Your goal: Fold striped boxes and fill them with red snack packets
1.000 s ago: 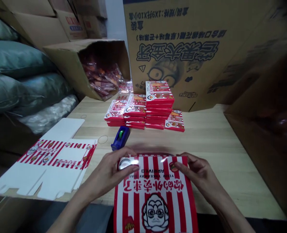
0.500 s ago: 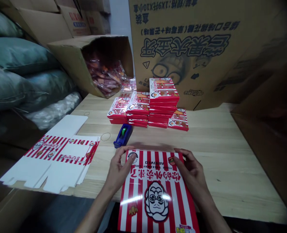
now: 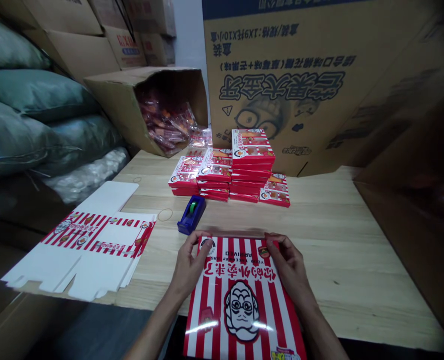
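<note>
A red-and-white striped cardboard box (image 3: 242,305) with a cartoon face lies at the front edge of the table, its near part reaching past the edge. My left hand (image 3: 191,260) grips its far left corner, thumb on the top face. At the far right corner my right hand (image 3: 287,260) holds it the same way, with the thumb on top and the fingers curled behind the far edge. The fingertips behind that edge are partly hidden. Just beyond my left hand sits a blue tape dispenser (image 3: 191,216) with a green roll.
Several filled striped boxes (image 3: 252,150) stand stacked at the back. Flat box blanks (image 3: 67,265) lie at the left. An open carton (image 3: 112,95) holds wrapped packets (image 3: 165,120). A large carton (image 3: 282,85) rises behind, and stuffed sacks (image 3: 37,95) are piled at far left.
The camera view has tilted slightly upward, so the background sits lower. Both hands still hold the box at its far corners, with the right hand shifted slightly inward.
</note>
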The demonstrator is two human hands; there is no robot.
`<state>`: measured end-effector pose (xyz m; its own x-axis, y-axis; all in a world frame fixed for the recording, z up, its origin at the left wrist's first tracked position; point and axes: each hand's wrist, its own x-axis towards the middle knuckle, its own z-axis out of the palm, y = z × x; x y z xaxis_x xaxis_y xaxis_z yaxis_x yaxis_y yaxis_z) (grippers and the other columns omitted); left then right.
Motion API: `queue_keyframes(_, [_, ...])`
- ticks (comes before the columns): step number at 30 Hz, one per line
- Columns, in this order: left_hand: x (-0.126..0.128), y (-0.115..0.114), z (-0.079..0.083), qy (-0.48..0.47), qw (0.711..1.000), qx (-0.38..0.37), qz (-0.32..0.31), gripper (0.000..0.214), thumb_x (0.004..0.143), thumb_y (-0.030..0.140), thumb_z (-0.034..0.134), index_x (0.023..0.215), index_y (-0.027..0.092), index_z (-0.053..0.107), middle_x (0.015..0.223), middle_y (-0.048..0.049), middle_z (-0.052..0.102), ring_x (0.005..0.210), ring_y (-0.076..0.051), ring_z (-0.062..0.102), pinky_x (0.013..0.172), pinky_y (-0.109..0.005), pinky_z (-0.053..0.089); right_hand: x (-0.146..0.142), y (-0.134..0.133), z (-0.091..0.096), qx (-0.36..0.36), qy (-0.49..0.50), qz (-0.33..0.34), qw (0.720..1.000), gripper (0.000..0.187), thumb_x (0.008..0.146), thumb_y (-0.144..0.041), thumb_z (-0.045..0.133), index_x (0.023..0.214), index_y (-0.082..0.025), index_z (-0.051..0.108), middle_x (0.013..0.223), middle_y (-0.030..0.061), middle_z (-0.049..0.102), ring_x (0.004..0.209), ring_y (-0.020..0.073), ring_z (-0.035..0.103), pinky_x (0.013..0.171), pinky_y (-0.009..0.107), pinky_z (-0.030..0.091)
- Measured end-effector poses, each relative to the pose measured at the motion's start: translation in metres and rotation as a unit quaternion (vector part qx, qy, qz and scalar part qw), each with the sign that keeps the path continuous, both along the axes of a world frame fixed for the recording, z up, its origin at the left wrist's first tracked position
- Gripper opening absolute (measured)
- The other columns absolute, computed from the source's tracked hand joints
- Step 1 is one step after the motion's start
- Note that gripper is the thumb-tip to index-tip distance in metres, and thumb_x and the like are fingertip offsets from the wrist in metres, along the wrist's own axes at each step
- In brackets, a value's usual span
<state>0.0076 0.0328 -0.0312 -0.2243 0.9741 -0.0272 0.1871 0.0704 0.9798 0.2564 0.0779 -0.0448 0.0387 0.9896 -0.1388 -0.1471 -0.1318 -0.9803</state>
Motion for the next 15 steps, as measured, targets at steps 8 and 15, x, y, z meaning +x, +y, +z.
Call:
queue_keyframes(8, [0.001,0.006,-0.005,-0.042,0.999,-0.029,0.016,0.041,0.093,0.06,0.063,0.104,0.021,0.066,0.084,-0.0037,0.07,0.074,-0.021,0.066,0.065,-0.029,0.052,0.0,0.007,-0.004,-0.091,0.054,0.058,0.993,0.043,0.076,-0.061,0.084,0.095,-0.026,0.069,0.077,0.0008,0.076,0.056,0.0199,0.067,0.054,0.031,0.054])
queue_keyframes(15, [-0.004,0.013,-0.013,-0.09,0.995,-0.036,0.011,0.039,0.09,0.057,0.069,0.099,0.02,0.063,0.081,-0.0011,0.069,0.068,-0.016,0.063,0.062,-0.025,0.05,0.001,0.012,-0.005,-0.073,0.076,0.056,0.993,0.042,0.071,-0.059,0.089,0.084,-0.024,0.069,0.07,0.0002,0.076,0.049,0.0179,0.065,0.05,0.029,0.052])
